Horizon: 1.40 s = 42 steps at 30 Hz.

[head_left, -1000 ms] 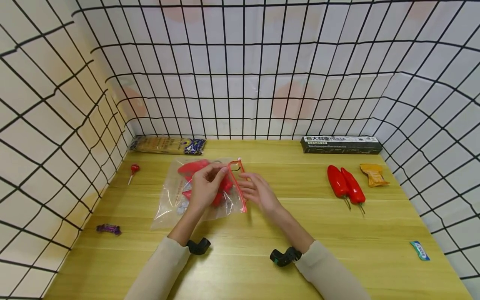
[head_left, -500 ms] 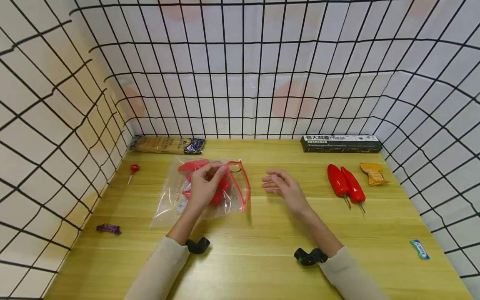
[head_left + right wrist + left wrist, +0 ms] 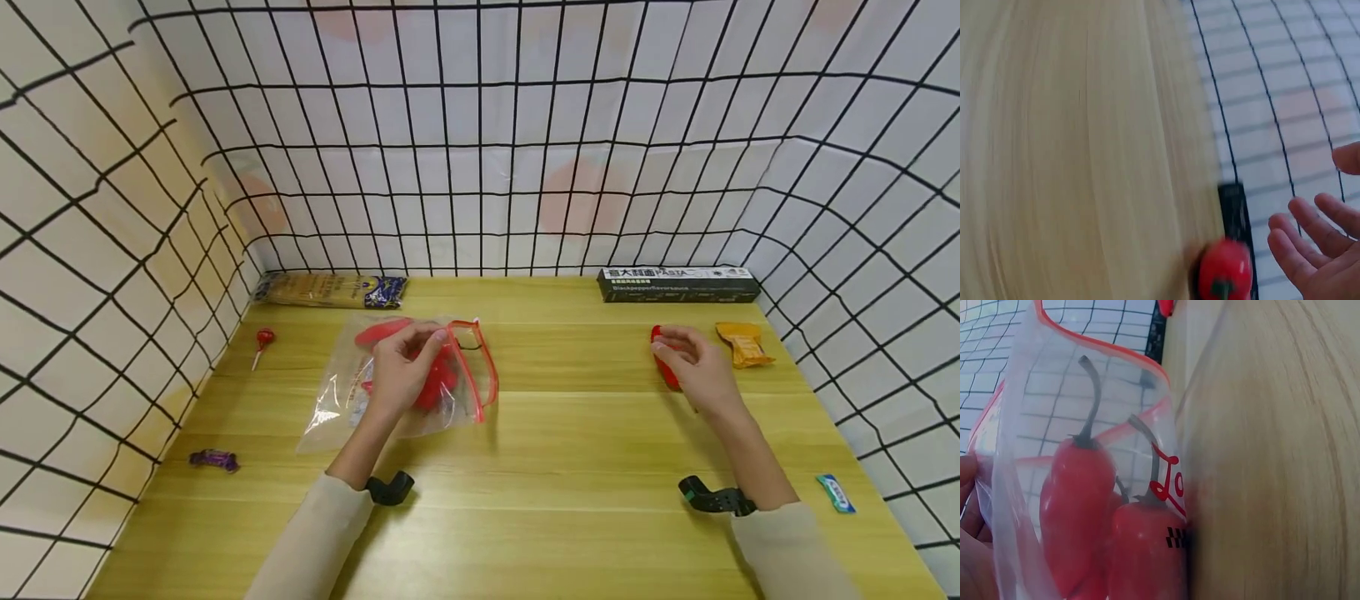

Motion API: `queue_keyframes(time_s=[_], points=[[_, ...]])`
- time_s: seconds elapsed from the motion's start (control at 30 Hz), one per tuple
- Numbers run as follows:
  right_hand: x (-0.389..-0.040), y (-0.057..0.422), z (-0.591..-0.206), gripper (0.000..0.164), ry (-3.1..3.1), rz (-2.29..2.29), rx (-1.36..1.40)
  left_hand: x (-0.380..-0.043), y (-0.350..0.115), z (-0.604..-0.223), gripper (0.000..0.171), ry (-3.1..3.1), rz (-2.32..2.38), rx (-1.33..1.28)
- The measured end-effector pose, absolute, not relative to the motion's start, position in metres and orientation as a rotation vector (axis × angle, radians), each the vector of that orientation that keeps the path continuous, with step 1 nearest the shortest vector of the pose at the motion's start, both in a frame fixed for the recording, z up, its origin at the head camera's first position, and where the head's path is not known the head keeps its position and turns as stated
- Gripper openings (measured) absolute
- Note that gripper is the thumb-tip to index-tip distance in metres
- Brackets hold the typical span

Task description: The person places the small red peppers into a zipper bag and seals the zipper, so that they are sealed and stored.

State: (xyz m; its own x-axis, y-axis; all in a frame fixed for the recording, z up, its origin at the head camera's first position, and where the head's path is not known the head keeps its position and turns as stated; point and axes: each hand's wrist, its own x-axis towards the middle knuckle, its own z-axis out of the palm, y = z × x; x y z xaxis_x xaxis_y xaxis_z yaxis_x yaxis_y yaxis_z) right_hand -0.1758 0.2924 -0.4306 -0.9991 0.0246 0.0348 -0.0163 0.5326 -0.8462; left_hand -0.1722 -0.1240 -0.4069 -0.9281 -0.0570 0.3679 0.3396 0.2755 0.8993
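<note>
My left hand (image 3: pixel 401 371) pinches the edge of a clear zip bag (image 3: pixel 330 417) near its red-trimmed mouth, which gapes toward the right. Inside, several red peppers (image 3: pixel 1079 500) with dark stems show through the plastic in the left wrist view. Far to the right, my right hand (image 3: pixel 701 371) hovers over the red peppers lying on the table, fingers spread. One red pepper (image 3: pixel 664 371) shows past the thumb; its neighbour is hidden beneath the hand. From the right wrist, that hand's fingers (image 3: pixel 1310 240) appear apart from a red pepper (image 3: pixel 1225 265), holding nothing.
At the back stand a pasta packet (image 3: pixel 330 290) on the left and a black pasta box (image 3: pixel 678 286) on the right. An orange packet (image 3: pixel 744 344), a lollipop (image 3: pixel 264 337), a purple candy (image 3: pixel 214 460) and a small blue-green packet (image 3: pixel 836 493) lie around. Black wire grid surrounds the table.
My right hand has left the bag's mouth and travelled right to the peppers on the table. The left hand keeps its pinch on the bag, and the mouth has opened wider.
</note>
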Motion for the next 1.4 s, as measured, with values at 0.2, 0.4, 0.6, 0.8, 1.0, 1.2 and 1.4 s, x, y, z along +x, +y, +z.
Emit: queue_keyframes(time_s=[0.2, 0.4, 0.6, 0.8, 1.0, 1.2, 1.4], points=[[-0.177, 0.321, -0.437, 0.064, -2.767, 1.361, -0.164, -0.172, -0.126, -0.407, 0.018, -2.215, -1.705, -0.243], [-0.183, 0.327, -0.45, 0.065, -2.825, 1.276, -0.16, -0.177, -0.129, -0.416, 0.02, -2.236, -1.731, -0.211], [-0.187, 0.323, -0.457, 0.058, -2.889, 1.252, -0.018, -0.19, -0.135, -0.439, 0.024, -2.229, -1.763, -0.185], [-0.189, 0.313, -0.463, 0.052, -2.966, 1.195, 0.119, -0.191, -0.134, -0.443, 0.026, -2.193, -1.766, -0.227], [-0.195, 0.297, -0.473, 0.071, -2.96, 1.136, -0.076, -0.19, -0.132, -0.442, 0.03, -2.202, -1.776, -0.235], [-0.201, 0.289, -0.473, 0.076, -2.994, 1.071, -0.191, -0.191, -0.13, -0.444, 0.028, -2.198, -1.783, -0.258], [-0.202, 0.287, -0.468, 0.058, -2.983, 1.104, -0.116, -0.191, -0.13, -0.443, 0.028, -2.178, -1.789, -0.278]])
